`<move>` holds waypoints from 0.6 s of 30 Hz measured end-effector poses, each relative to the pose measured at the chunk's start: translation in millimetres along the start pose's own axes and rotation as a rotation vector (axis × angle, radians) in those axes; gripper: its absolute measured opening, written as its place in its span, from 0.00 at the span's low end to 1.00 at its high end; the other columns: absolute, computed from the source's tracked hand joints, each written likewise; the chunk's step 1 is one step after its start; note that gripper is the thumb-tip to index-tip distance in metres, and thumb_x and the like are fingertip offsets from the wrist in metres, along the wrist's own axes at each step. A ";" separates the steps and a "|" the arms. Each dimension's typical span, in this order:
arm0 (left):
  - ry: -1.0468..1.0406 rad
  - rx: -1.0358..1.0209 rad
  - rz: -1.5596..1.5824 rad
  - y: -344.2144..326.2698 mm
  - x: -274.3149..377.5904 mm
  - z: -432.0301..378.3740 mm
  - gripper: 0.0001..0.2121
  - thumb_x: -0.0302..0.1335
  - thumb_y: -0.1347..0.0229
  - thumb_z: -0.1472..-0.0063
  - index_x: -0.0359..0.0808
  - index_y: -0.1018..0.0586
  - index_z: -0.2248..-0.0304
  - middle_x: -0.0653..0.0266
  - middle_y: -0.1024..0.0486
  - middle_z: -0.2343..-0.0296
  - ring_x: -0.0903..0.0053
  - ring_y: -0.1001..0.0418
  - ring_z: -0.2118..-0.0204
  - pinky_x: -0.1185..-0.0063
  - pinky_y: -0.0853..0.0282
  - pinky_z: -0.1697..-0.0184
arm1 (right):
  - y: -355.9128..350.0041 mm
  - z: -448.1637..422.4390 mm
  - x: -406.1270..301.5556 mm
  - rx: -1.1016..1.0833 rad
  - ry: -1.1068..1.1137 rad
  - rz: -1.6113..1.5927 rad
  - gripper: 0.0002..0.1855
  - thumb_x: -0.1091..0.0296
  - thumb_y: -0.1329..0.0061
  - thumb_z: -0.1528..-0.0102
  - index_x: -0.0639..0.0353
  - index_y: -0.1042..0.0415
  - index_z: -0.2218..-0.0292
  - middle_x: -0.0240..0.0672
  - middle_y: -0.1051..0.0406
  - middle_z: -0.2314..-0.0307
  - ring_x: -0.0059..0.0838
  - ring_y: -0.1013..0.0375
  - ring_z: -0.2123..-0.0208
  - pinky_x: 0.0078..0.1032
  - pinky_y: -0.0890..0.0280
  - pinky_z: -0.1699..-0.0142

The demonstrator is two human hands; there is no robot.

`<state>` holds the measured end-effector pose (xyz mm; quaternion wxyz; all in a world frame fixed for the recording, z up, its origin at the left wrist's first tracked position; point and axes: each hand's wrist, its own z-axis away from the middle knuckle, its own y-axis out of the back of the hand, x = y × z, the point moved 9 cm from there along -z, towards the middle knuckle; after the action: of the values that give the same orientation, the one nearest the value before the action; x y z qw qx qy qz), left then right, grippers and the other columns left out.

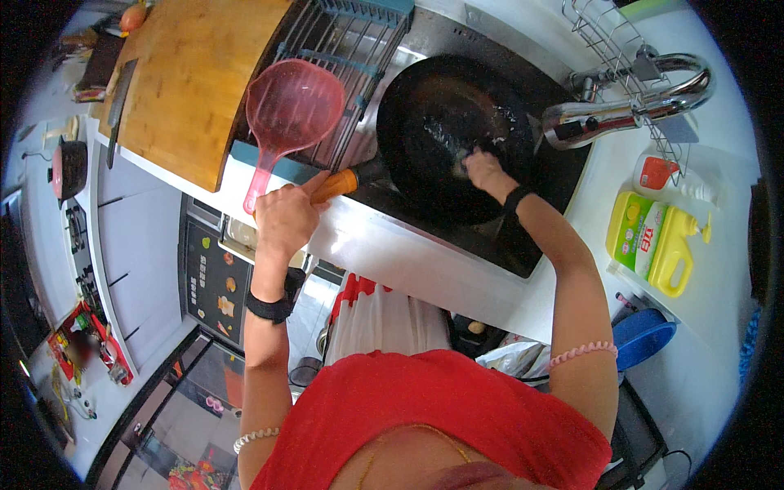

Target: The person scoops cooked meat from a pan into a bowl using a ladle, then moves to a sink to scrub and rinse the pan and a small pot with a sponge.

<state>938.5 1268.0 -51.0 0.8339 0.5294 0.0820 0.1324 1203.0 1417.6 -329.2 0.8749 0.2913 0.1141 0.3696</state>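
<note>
My left hand (288, 214) grips the orange-brown handle (335, 185) of a dark wok (453, 138) set over the sink. Inside the wok, my right hand (487, 171) is closed near its inner surface, with something pale partly visible at the fingers; what it is cannot be told. Wet, shiny patches show on the wok's inside. A translucent pink ladle (294, 107) lies on the dish rack, its handle beside my left hand.
A chrome faucet (594, 122) reaches in from the right, by a wire rack (603, 37). A yellow detergent bottle (649, 242) and blue basin (643, 338) stand at right. On the left are a wooden cutting board (190, 79) and a knife (119, 104) at its edge.
</note>
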 end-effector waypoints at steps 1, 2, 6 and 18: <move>0.005 -0.012 -0.001 -1.1 -0.1 -0.4 0.19 0.39 0.50 0.52 0.57 0.33 0.57 0.63 0.29 0.80 0.70 0.29 0.76 0.75 0.35 0.73 | -3.6 1.7 -10.5 0.013 0.073 -0.054 0.23 0.79 0.61 0.57 0.50 0.37 0.57 0.45 0.44 0.56 0.42 0.39 0.57 0.32 0.40 0.55; 0.011 -0.024 -0.004 -0.9 -0.6 0.4 0.19 0.39 0.50 0.52 0.56 0.32 0.57 0.62 0.29 0.80 0.69 0.29 0.76 0.75 0.35 0.73 | -6.3 5.5 -20.3 0.022 0.145 -0.108 0.23 0.79 0.60 0.58 0.51 0.36 0.58 0.45 0.42 0.57 0.43 0.39 0.56 0.32 0.41 0.54; 0.013 -0.028 -0.009 -5.5 -3.1 -0.1 0.19 0.39 0.50 0.52 0.56 0.33 0.57 0.62 0.29 0.81 0.69 0.29 0.77 0.75 0.36 0.74 | 66.2 57.4 -97.8 0.212 0.412 -0.549 0.18 0.78 0.57 0.60 0.57 0.35 0.63 0.44 0.38 0.62 0.44 0.40 0.58 0.32 0.43 0.54; 0.010 0.016 0.000 -0.8 -4.2 1.0 0.19 0.39 0.51 0.51 0.55 0.33 0.57 0.62 0.29 0.82 0.69 0.30 0.77 0.75 0.38 0.76 | 209.8 -11.2 -17.1 1.064 -0.021 -0.824 0.12 0.76 0.53 0.64 0.62 0.35 0.72 0.48 0.36 0.73 0.47 0.35 0.69 0.35 0.38 0.66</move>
<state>934.9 1265.4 -51.3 0.8292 0.5355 0.0872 0.1345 1064.6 1527.0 -213.8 0.6829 0.6188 0.3740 -0.1037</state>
